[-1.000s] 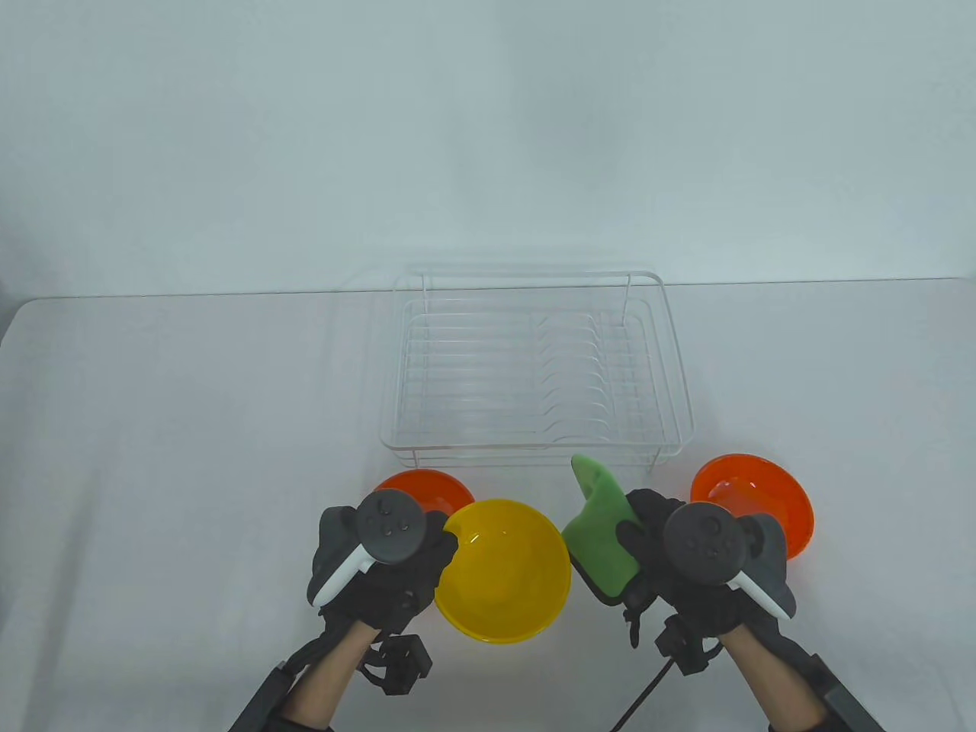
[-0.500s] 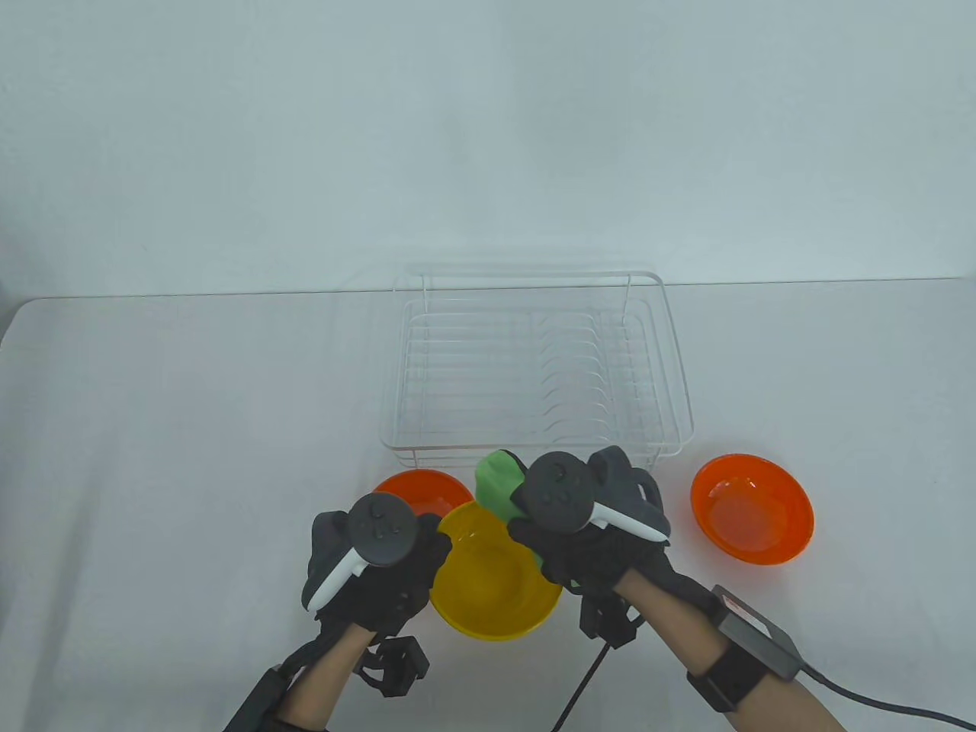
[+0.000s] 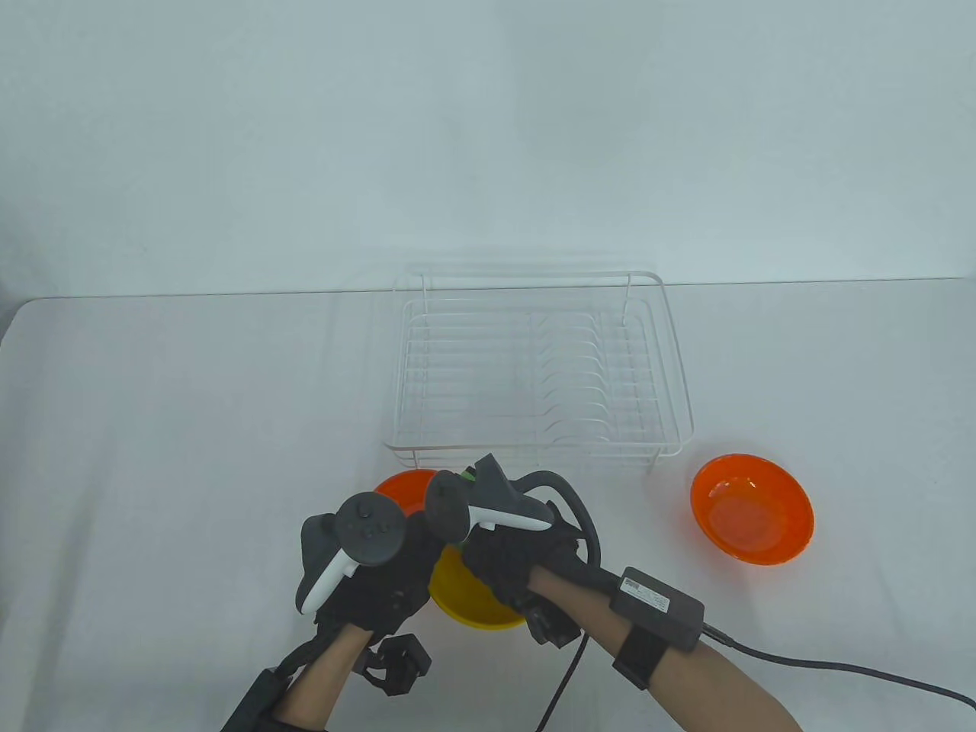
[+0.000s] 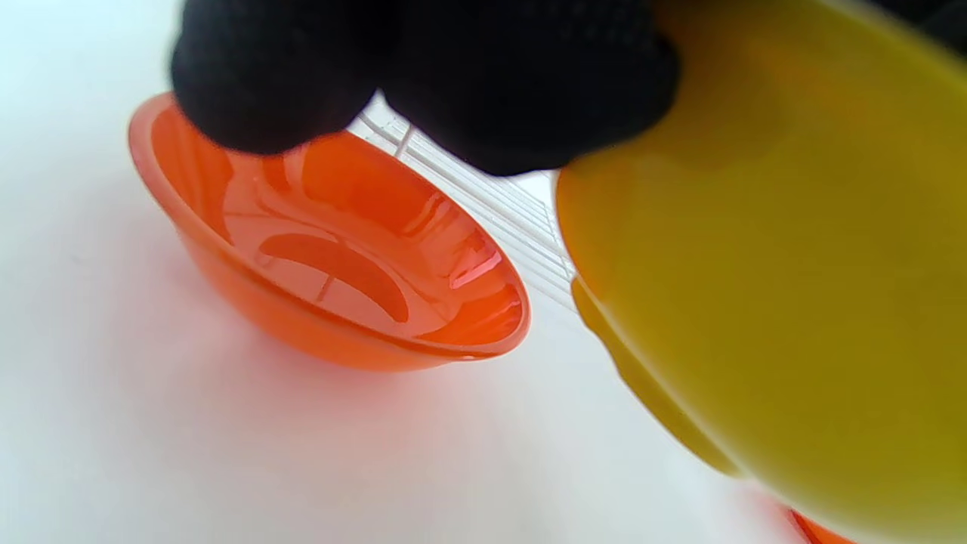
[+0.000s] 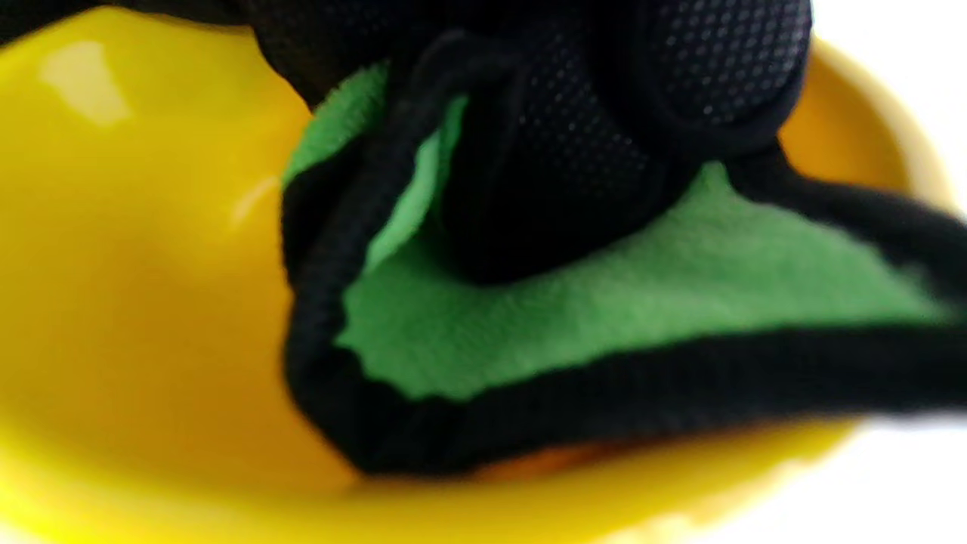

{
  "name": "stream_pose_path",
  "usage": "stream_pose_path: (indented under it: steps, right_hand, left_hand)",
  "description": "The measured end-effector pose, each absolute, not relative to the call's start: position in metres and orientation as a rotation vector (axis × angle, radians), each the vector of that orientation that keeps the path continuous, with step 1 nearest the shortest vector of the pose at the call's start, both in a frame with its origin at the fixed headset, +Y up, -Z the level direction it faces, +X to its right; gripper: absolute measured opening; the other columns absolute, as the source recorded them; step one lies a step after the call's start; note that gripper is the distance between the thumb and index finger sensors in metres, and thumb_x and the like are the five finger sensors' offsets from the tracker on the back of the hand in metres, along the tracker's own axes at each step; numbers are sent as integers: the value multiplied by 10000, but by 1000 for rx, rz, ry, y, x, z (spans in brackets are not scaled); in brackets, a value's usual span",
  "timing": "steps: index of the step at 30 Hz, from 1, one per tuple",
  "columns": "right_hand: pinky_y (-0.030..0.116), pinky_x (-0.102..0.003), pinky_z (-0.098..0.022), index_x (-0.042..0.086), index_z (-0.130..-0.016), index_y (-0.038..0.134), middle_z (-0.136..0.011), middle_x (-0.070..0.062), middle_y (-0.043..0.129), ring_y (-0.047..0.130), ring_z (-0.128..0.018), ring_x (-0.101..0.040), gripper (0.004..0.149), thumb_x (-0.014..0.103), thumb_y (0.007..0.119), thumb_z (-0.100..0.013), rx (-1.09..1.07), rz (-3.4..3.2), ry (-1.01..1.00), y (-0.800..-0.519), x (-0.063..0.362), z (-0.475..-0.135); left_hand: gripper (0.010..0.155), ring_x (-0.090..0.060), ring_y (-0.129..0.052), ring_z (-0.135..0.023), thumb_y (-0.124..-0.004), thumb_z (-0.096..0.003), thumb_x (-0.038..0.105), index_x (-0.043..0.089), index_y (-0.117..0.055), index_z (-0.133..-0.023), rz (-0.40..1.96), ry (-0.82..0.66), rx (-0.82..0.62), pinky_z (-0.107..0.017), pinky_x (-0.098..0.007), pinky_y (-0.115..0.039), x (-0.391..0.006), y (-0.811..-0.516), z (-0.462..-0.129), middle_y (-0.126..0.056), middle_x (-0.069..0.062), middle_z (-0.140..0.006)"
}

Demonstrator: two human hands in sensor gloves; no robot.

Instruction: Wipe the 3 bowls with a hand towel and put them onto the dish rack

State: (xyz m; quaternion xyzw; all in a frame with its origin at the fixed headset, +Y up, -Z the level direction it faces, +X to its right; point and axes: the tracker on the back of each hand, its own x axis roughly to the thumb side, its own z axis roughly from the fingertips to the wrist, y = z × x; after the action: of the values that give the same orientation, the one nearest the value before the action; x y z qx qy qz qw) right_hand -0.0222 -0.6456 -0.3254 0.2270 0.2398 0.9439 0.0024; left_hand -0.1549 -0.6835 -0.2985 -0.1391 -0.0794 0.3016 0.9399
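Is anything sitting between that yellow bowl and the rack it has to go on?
Partly: an orange bowl sits just behind the yellow bowl, in front of the dish rack's left corner. Lifted over it, nothing else visible blocks the way.

I judge this a staged recording bench, not a home kitchen: a plain white table (image 3: 152, 457) against a bare pale wall (image 3: 488, 137), my gloved hands wired with trackers, and only a dish rack (image 3: 537, 366) as kitchenware.

Overhead view faces the table; wrist views crowd the yellow bowl (image 3: 476, 602).
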Motion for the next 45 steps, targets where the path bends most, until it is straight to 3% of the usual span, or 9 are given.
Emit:
stream_pose_path:
  steps: [12, 19, 27, 32, 39, 45]
  right_hand:
    - [855, -428, -366, 32, -855, 796, -603, -180, 973, 1005, -408, -211, 454, 338, 812, -520, 849, 2830, 1302, -646, -26, -320]
    - [854, -428, -352, 17, -856, 808, -582, -178, 974, 999, -388, -208, 457, 330, 811, -522, 760, 3418, 1051, -651, -35, -311]
    - [863, -398, -367, -2, -886, 743, -619, -146, 961, 1004, -421, -176, 503, 359, 756, -536, 718, 3190, 717, -646, -25, -318]
    - [864, -405, -365, -24, -878, 737, -611, -151, 962, 1006, -416, -180, 510, 349, 758, -531, 742, 2861, 820, -646, -22, -321]
    - [855, -424, -364, -1, -859, 771, -603, -174, 968, 1003, -411, -204, 466, 331, 787, -534, 860, 2615, 1323, -648, -26, -324]
    - [852, -444, -347, -4, -839, 822, -573, -195, 980, 1002, -380, -225, 457, 315, 825, -512, 893, 3077, 1273, -644, -35, -309]
  left_hand:
    - [499, -30, -942, -206, -628, -582, 347, 46, -637, -980, 650, -172, -294, -303, -312, -874, -159, -683, -301, -883, -79, -547]
    - [502, -26, -931, -198, -628, -584, 344, 40, -628, -984, 639, -182, -303, -299, -312, -871, -156, -683, -301, -880, -80, -539]
    - [504, -24, -931, -199, -627, -583, 345, 38, -627, -983, 650, -183, -294, -300, -310, -871, -155, -683, -300, -879, -78, -540]
    - [504, -23, -929, -195, -626, -583, 345, 39, -630, -983, 652, -179, -282, -297, -309, -872, -156, -683, -300, -878, -80, -536]
    - [502, -30, -929, -195, -631, -581, 345, 46, -632, -984, 666, -178, -273, -298, -314, -872, -161, -682, -300, -878, -84, -536]
    - [504, -35, -921, -196, -630, -583, 346, 48, -628, -990, 663, -190, -275, -303, -320, -862, -160, -680, -300, -875, -85, -538]
